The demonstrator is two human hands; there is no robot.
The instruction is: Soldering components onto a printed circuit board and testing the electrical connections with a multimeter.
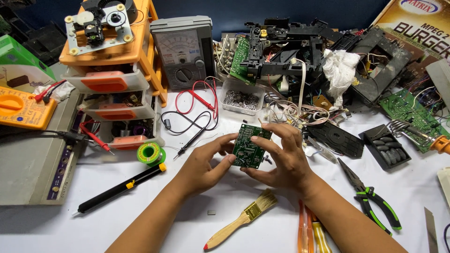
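A small green circuit board [250, 146] is held up above the white table, tilted toward me. My left hand [202, 165] pinches its lower left edge with thumb and fingers. My right hand [282, 156] wraps the right side, fingers across the top edge and thumb under the bottom. A wooden-handled paintbrush [241, 219] lies on the table just below both hands.
Black desoldering pump [121, 187] and green solder spool [150, 152] lie left. Analog multimeter [183, 52] with red and black probe leads [202, 112] sits behind. Green-handled pliers [371, 196] and screwdrivers [308, 229] lie right. Orange drawer unit [117, 79], dismantled black electronics [290, 47] and more boards [407, 112] crowd the back.
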